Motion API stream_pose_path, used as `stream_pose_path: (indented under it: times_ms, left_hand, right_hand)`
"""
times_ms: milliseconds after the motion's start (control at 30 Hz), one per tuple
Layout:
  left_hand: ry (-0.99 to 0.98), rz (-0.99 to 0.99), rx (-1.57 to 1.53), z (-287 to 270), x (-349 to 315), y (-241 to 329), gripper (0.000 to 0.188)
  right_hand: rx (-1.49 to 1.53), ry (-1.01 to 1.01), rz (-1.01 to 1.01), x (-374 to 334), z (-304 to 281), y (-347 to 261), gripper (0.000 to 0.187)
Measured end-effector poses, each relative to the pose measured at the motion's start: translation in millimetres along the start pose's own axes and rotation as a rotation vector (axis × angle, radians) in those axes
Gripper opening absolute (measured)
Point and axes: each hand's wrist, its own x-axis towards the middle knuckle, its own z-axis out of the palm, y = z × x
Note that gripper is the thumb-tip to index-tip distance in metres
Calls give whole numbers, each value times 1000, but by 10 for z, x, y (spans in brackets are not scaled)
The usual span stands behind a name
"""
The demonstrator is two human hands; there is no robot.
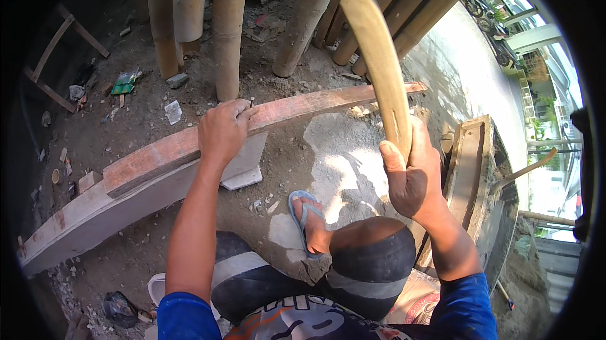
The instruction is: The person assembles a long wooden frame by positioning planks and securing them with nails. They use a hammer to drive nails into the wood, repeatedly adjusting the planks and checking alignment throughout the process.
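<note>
A long reddish wooden plank (297, 105) runs from lower left to upper right in front of me, over a pale grey beam (145, 195). My left hand (224, 131) rests on the plank, its fingers pinched round a small nail (252, 101) whose upper end shows above the wood. My right hand (413, 172) is closed round the pale wooden handle of a hammer (377, 56), raised over the plank's right part. The dark metal hammer head is at the top edge, partly cut off and blurred.
Thick bamboo poles (226, 30) stand just beyond the plank. A wooden trough-like form (464, 176) lies to the right, with a tool's wooden handle (533, 168) beside it. Rubble, wrappers and a black plastic bag (120, 310) litter the dirt. My sandalled foot (308, 220) is below the plank.
</note>
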Motion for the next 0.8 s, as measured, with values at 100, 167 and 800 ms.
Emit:
stream_pose_path:
  times_ms: [100, 167, 800]
  left_hand:
    - [-9, -40, 25, -10, 8, 12, 19]
    - [4, -63, -3, -12, 4, 26, 19]
    - [-34, -66, 66, 9, -27, 23, 16]
  right_hand:
    - [50, 76, -45, -1, 72, 54, 35]
    - [-83, -59, -158, 2, 224, 178, 33]
    - [-31, -115, 66, -57, 183, 191, 29]
